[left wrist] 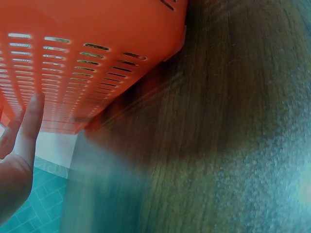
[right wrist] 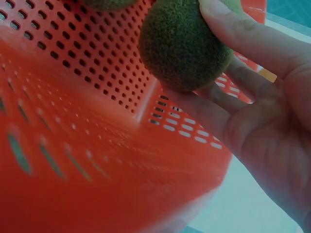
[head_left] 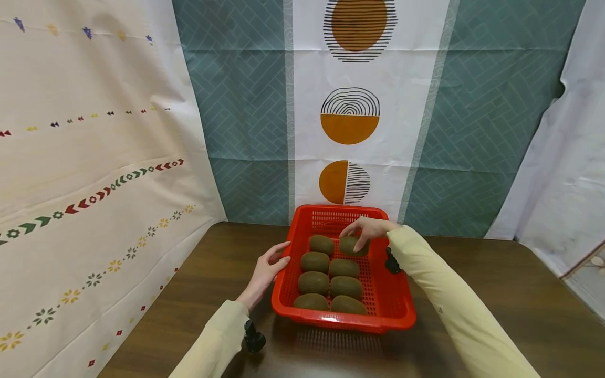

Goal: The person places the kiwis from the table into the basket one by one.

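Observation:
A red plastic basket (head_left: 385,294) with slotted walls stands on the table, holding several brown fuzzy kiwis (head_left: 314,282) in two columns. Over its far part, my right hand (head_left: 371,230) grips a kiwi (head_left: 351,245) at the top of the right column. The right wrist view shows the thumb on one side of this kiwi (right wrist: 182,46) and fingers curled beneath it. My left hand (head_left: 266,268) is at the basket's left wall, fingers extended along the rim. In the left wrist view the fingers (left wrist: 30,124) lie against or very near the slotted wall; contact is unclear.
The dark wooden table (head_left: 198,283) extends to both sides of the basket. A patterned curtain (head_left: 246,131) hangs right behind the table, and a cream cloth (head_left: 108,157) hangs along the left. Inside the basket, a red strip of floor shows right of the kiwis.

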Demonstrator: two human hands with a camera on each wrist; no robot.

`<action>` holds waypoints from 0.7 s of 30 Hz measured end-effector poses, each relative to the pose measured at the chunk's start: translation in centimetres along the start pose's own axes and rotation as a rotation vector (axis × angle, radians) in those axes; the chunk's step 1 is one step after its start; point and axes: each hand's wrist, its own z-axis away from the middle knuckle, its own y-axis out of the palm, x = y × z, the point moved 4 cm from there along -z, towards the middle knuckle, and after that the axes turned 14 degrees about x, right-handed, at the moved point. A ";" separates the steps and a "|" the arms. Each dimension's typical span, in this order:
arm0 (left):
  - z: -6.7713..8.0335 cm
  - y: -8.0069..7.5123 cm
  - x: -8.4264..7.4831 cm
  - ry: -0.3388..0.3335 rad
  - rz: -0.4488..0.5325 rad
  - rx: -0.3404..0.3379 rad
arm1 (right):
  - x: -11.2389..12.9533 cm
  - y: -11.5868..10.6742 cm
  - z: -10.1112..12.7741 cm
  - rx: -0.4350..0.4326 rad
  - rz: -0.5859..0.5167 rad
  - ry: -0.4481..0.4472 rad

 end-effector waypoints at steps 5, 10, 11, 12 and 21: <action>-0.1 0.0 0.1 0.001 0.001 0.003 | -0.3 0.3 -0.6 -0.009 0.018 0.000; -0.1 0.0 0.1 0.002 0.000 0.003 | -0.7 0.8 -1.1 -0.025 0.009 -0.007; -0.1 0.0 0.1 0.002 0.001 0.003 | -0.8 0.9 -1.2 -0.030 0.007 -0.006; -0.1 0.0 0.1 0.001 0.003 0.003 | -0.9 1.0 -1.3 -0.035 0.008 -0.005; -0.1 0.1 0.0 0.008 0.014 0.007 | -1.3 1.6 -2.1 -0.024 0.048 0.038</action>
